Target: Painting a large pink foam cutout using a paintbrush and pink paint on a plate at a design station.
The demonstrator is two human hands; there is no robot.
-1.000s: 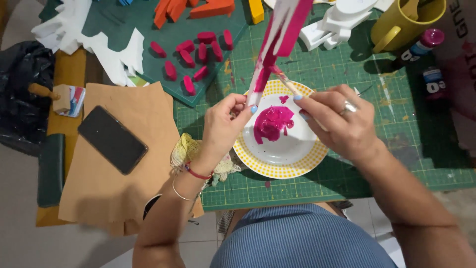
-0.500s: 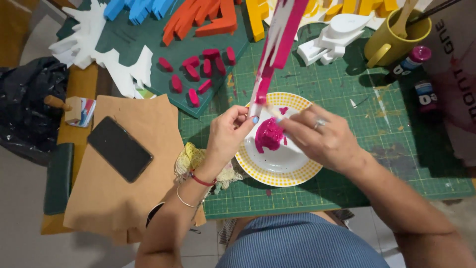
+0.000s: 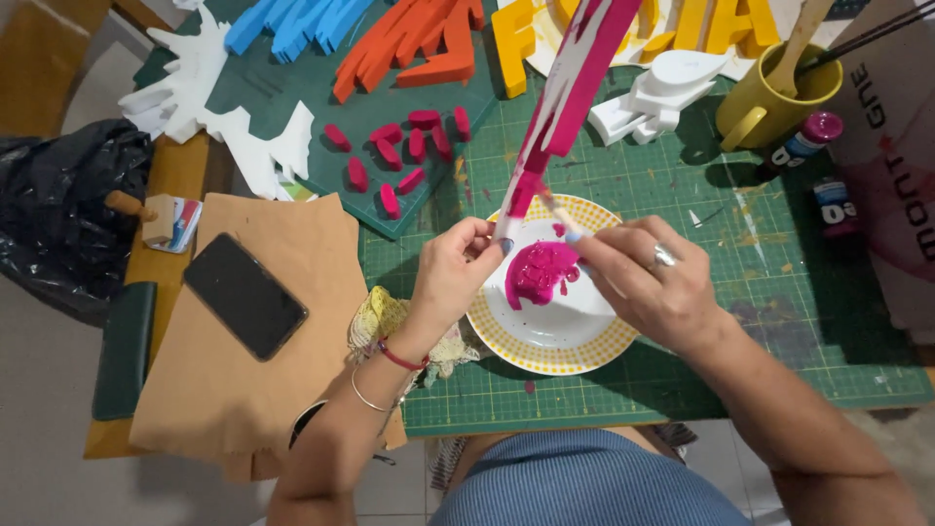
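Foam strip [image 3: 575,83] ran long-axis up and away from the left hand [image 3: 453,278], which pinched its lower end over the plate [image 3: 584,341]; right hand [image 3: 648,282], just beside, gripped a brush [image 3: 557,212], tip touching the strip's near end.

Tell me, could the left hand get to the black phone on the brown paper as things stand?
Probably not at once: the left hand is pinching the end of a long pink-painted piece. The way to the phone looks free, with only bare brown paper between, but the hand would have to let go first.
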